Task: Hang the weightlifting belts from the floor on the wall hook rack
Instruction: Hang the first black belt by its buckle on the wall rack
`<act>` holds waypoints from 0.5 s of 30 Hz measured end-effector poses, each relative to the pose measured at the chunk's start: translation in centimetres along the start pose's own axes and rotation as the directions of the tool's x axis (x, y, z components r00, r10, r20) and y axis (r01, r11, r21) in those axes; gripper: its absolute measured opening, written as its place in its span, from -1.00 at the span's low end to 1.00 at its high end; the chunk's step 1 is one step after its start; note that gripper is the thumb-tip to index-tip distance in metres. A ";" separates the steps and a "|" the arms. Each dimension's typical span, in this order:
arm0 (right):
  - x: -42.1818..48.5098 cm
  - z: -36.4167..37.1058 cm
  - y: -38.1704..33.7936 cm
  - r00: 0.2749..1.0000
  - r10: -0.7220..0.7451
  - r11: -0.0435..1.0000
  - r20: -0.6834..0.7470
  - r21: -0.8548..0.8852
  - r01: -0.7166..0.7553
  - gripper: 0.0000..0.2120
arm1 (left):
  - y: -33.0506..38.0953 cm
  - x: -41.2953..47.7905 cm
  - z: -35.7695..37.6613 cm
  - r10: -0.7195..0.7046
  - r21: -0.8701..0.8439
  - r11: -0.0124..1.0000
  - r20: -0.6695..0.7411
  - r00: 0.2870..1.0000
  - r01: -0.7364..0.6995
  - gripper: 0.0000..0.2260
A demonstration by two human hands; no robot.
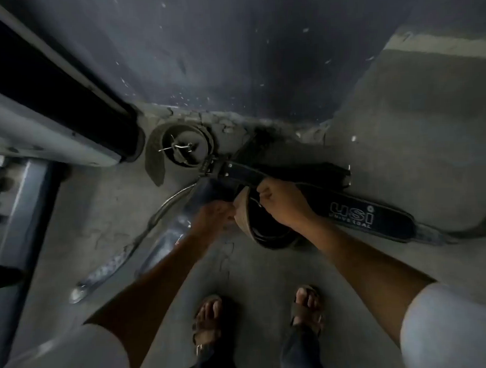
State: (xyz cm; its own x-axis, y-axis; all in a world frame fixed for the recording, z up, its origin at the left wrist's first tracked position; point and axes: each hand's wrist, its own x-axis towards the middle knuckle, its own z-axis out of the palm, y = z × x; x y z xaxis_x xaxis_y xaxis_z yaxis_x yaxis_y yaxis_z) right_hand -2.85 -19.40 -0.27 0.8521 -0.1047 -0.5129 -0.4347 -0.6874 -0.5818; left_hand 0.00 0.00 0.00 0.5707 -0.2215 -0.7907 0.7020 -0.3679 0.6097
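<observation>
Right hand (281, 200): fingers curled shut around the top edge of a coiled belt (261, 232), knuckles toward the wall.
Left hand (214, 215): closed on the tan outer edge of the same coil, just beside the right hand; the two hands are close together but not touching.
Coiled belt: dark inside, tan outside, rolled into a loop and held at its upper rim by both hands; whether its lower part rests on the floor (261, 271) cannot be told.
Black USI belt (355, 211): lies flat on the floor behind the right forearm, white lettering up, running out to the right.
Black buckled belt (252, 171): lies just beyond the hands, its metal buckle at the left end, near the wall base.
Grey-green rolled belt (177, 147): coiled on the floor in the corner, its prongs showing inside, tail end hanging down left.
Curved metal bars (144, 236): two shiny pieces on the floor left of the left arm.
Wall (245, 60): dark, flecked with pale marks.
Sandalled feet (257, 312): at the bottom, toes toward the belts.
</observation>
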 end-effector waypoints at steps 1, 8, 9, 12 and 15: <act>2.0 0.7 0.8 1.000 0.000 1.000 -0.011 0.012 0.000 -0.77 | -0.1 1.8 0.5 -0.023 -0.070 0.997 -0.022 0.999 0.021 -0.82; 12.7 5.2 5.2 0.997 0.061 0.992 0.041 -0.110 -0.056 -0.52 | -1.3 13.0 1.4 -0.114 -0.248 0.966 -0.176 0.978 0.068 -0.78; 13.4 5.5 5.6 0.997 0.069 0.990 0.045 -0.125 -0.063 -0.48 | -1.4 13.5 1.5 -0.126 -0.285 0.956 -0.177 0.976 0.072 -0.77; 14.5 5.8 6.1 0.999 0.049 0.989 0.015 -0.139 -0.046 -0.53 | -1.4 14.8 1.6 -0.155 -0.430 0.900 -0.164 0.974 0.070 -0.73; 13.6 5.3 5.6 1.000 -0.016 0.991 -0.005 -0.132 0.015 -0.63 | -0.5 14.7 1.6 -0.175 -0.594 0.803 -0.166 0.970 0.043 -0.68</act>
State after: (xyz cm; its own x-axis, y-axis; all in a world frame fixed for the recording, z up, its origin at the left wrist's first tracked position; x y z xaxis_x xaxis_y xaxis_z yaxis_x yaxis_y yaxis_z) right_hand 4.75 -20.90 -13.86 0.8602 -0.0970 -0.5006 -0.3792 -0.7780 -0.5009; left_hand 7.35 -4.50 -12.04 0.5015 -0.0002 -0.8651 0.8416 0.2316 0.4879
